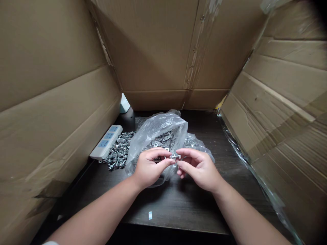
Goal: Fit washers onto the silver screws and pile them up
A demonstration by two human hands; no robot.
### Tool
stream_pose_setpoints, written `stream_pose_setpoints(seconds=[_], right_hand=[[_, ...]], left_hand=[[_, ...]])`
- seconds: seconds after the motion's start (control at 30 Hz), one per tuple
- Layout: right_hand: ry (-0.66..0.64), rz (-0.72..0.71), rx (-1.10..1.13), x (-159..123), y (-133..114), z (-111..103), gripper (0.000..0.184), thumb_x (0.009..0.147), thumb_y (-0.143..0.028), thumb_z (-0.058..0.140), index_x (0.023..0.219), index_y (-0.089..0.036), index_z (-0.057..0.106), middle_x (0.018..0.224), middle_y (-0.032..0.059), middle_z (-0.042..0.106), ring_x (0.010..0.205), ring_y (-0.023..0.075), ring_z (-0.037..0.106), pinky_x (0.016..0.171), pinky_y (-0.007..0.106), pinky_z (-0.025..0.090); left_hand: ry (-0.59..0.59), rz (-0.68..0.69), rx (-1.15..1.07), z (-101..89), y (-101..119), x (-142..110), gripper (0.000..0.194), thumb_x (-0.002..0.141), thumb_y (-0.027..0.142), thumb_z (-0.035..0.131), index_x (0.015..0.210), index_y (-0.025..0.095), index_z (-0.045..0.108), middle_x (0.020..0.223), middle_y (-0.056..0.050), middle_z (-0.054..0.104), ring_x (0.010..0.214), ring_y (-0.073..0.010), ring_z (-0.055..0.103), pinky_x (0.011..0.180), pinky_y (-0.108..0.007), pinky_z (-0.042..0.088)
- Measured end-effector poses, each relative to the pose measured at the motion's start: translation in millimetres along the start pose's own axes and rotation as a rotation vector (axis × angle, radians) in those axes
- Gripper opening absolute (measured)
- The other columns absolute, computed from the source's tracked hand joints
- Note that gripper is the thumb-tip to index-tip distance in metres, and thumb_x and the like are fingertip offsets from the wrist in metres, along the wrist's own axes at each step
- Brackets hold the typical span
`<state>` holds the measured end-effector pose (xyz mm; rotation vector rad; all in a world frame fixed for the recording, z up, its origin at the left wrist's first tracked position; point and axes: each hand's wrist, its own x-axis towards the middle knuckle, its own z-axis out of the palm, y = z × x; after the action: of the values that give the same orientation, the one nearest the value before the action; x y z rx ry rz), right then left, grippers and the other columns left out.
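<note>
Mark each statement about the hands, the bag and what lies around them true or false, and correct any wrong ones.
1. Both the left hand and the right hand have fingers on one small bolt. True.
2. The power strip stands to the right of the open plastic bag. False: it is to the left.
3. The pile of bolts lies between the power strip and the open plastic bag. True.
4. The open plastic bag is empty. False: washers show inside.
5. A small scrap lies near the table's front edge. True.
</note>
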<state>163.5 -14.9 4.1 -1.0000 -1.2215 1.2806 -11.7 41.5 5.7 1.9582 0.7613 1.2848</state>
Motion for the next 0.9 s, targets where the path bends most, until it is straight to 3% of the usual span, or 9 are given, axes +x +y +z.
stream_pose_setpoints(seconds=[0.3,0.47,0.63,0.77,0.9], right_hand=[[-0.033,0.013,-0.173,1,-6,-4,0.027,0.087,-0.041,0.063,0.090,-0.015,0.068,0.060,-0.0011,0.062,0.049,0.0107,0.060,0.051,0.023,0.048],[-0.062,0.101,-0.178,3,0,-3,0.051,0.092,-0.055,0.048,0.060,-0.015,0.053,0.052,-0.0006,0.055,0.045,0.0102,0.058,0.047,0.021,0.044],[-0.010,0.176,0.000,5,5,-2,0.054,0.091,-0.063,0.041,0.083,-0.013,0.058,0.065,0.0007,0.059,0.045,0.0114,0.061,0.044,0.022,0.049],[0.007,0.074,0.008,3,2,-2,0.039,0.087,-0.048,0.061,0.109,-0.016,0.057,0.077,0.0001,0.062,0.052,0.0117,0.065,0.050,0.024,0.054],[-0.009,0.013,0.065,2,0,-1,0.036,0.080,-0.034,0.072,0.110,-0.017,0.060,0.081,0.0008,0.064,0.054,0.0127,0.066,0.052,0.027,0.056]], left_hand=[[-0.052,0.146,0.026,-0.6,0,-1,0.007,0.074,0.019,0.076,0.079,0.015,0.074,0.071,-0.006,0.071,0.062,-0.0140,0.066,0.057,-0.023,0.054],[-0.064,0.168,0.030,0.3,-1,-1,0.007,0.073,0.019,0.076,0.079,0.015,0.074,0.070,-0.006,0.071,0.061,-0.0143,0.066,0.057,-0.024,0.055],[-0.005,0.071,0.026,2.7,-2,-1,0.008,0.070,0.017,0.078,0.076,0.015,0.074,0.069,-0.004,0.071,0.060,-0.0138,0.066,0.054,-0.021,0.053],[0.016,0.017,0.012,2.0,-1,-1,0.007,0.069,0.016,0.079,0.074,0.014,0.074,0.069,-0.004,0.071,0.062,-0.0137,0.066,0.057,-0.021,0.054],[0.003,-0.048,-0.008,0.9,-1,-1,0.008,0.070,0.018,0.078,0.074,0.014,0.074,0.071,-0.006,0.072,0.065,-0.0146,0.067,0.061,-0.023,0.055]])
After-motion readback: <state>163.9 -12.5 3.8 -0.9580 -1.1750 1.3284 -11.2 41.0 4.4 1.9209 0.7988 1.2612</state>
